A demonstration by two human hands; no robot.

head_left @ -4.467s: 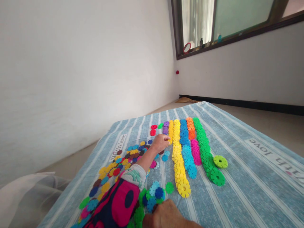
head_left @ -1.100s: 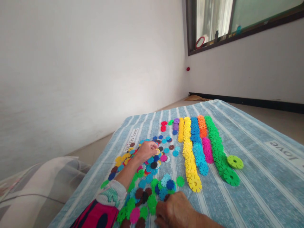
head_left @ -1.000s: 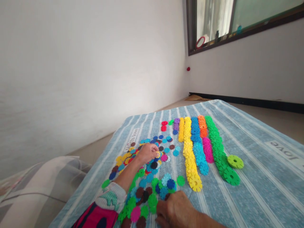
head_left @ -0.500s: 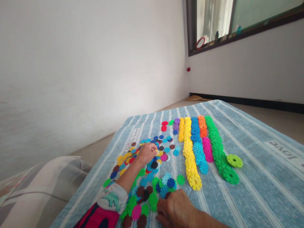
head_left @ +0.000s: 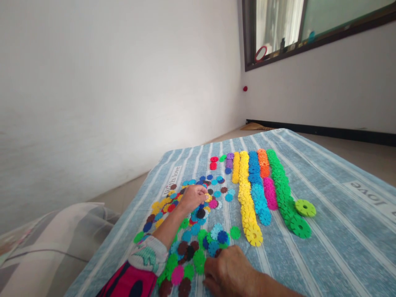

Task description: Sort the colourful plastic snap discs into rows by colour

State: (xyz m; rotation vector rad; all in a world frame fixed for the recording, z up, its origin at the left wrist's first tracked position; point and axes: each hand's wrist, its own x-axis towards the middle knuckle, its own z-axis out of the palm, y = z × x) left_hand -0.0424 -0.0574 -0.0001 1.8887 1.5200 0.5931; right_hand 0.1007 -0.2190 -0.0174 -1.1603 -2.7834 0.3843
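My left hand (head_left: 192, 197) is curled over a loose heap of mixed plastic flower discs (head_left: 185, 222) on a blue striped cloth (head_left: 328, 231). Its fingertips pinch at a yellow disc (head_left: 207, 198) in the heap. My right hand (head_left: 229, 273) rests knuckles-up at the heap's near edge, fingers bent down among green and brown discs; whatever lies under them is hidden. To the right lie sorted rows: yellow row (head_left: 246, 198), blue row (head_left: 256, 187), orange and pink row (head_left: 266, 177), green row (head_left: 283, 192).
Two larger green discs (head_left: 305, 208) sit at the near end of the green row. Red and purple discs (head_left: 221, 161) lie at the far end. A folded grey blanket (head_left: 46, 243) lies to the left. White walls and a window (head_left: 297, 24) stand beyond.
My left hand has drawn back from the far end of the yellow row into the mixed heap and now picks at a yellow disc. My right hand has barely shifted.
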